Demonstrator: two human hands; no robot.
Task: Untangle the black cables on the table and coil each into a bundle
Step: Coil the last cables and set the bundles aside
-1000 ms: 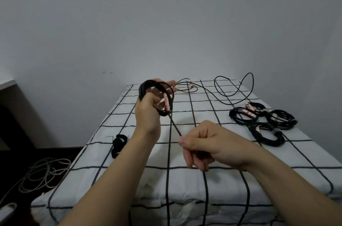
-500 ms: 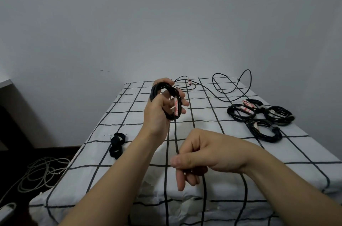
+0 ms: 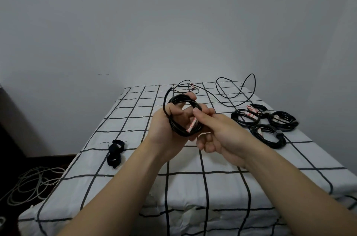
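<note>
Holding the black coil [image 3: 176, 131] up above the desk [image 3: 135, 177], the left hand [image 3: 166, 129] has its fingers [image 3: 191, 97] curled tight around the loops. The right hand [image 3: 222, 135] pinches the coil's other side with its fingers [image 3: 202, 116]. The bundle looks almost done. To do it well, keep the loops squeezed together so they don't spring open, then tuck in the end [image 3: 167, 91] poking up. One loose cable [image 3: 228, 97] lies at the back, near three finished bundles [image 3: 270, 135].

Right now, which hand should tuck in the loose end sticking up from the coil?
Right, probably. The left hand grips the coiled cable through its loop and steadies it; the right hand only pinches the coil's rim, so it can let go and catch the loose end.
</note>
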